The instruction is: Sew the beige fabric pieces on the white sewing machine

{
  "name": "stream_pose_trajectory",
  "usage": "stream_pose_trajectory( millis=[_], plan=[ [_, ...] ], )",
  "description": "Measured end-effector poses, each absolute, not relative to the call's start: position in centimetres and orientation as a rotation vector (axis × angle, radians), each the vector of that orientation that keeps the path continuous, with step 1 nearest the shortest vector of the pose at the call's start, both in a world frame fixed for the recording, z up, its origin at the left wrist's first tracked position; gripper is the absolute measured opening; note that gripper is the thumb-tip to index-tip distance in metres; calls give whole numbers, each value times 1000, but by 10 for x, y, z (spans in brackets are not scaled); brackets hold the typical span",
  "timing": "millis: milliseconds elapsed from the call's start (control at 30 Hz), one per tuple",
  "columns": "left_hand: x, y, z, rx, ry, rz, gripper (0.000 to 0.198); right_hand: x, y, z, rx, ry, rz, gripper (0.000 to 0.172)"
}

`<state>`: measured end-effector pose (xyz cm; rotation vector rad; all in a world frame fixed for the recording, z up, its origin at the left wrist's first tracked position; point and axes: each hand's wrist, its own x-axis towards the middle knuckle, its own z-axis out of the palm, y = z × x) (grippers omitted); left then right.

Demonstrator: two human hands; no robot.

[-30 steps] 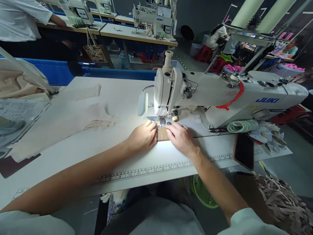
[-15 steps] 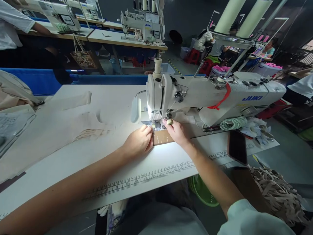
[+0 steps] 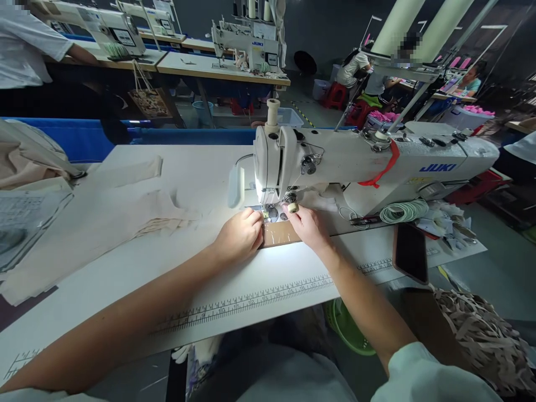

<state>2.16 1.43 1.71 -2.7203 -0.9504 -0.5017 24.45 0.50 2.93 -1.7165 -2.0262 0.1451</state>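
A white sewing machine (image 3: 326,156) stands on the table, its needle area lit. My left hand (image 3: 240,234) is just left of the needle, fingers curled together and pressed down; what they grip is hidden beneath them. On the right, my right hand (image 3: 309,228) reaches in beside the presser foot, thumb and fingertips pinched partly behind a round knob (image 3: 292,207). Whatever it pinches is too small to make out. Between both hands lies a brown plate (image 3: 281,234) with short pale thread bits. Pale cloth (image 3: 320,201) lies behind the right hand.
Stacked pale cloth pieces (image 3: 154,215) spread across the left of the table. At right are a coil of pale green cord (image 3: 404,211), a phone (image 3: 410,254) and scraps (image 3: 448,220). A printed ruler (image 3: 251,303) runs along the front edge. Co-workers sit farther back.
The whole view has shifted slightly to the right. Both hands keep nearly the same place by the needle.
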Motion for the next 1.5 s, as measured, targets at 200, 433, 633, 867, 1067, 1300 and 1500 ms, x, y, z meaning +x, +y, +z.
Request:
stream_pose_trajectory(
  millis=[200, 433, 633, 867, 1067, 1300, 1500],
  plan=[
    [14, 20, 35, -2562, -1514, -228, 23, 241, -3, 28, -1476, -2163, 256, 27],
    [-14, 19, 57, -2979, -1918, -525, 37, 210, -18, 36, -1519, -2169, 449, 15],
    [-18, -19, 70, -3109, -1915, -927, 40, 190, -20, 31, -1479, -2178, 395, 19],
    [-46, -50, 58, -2764, -2254, -731, 37, 203, -13, 25, -1192, -2041, 759, 15],
    [-83, -35, 56, -2470, -2145, -163, 21, 203, -16, 23, -1355, -2327, 265, 22],
    [-100, 10, 60, -2383, -1818, -122, 26, 214, -21, 24, -1454, -2356, -31, 21],
    [-111, 24, 47, -2423, -2042, -607, 30, 241, -24, 32, -1303, -2311, 143, 24]
  ],
)
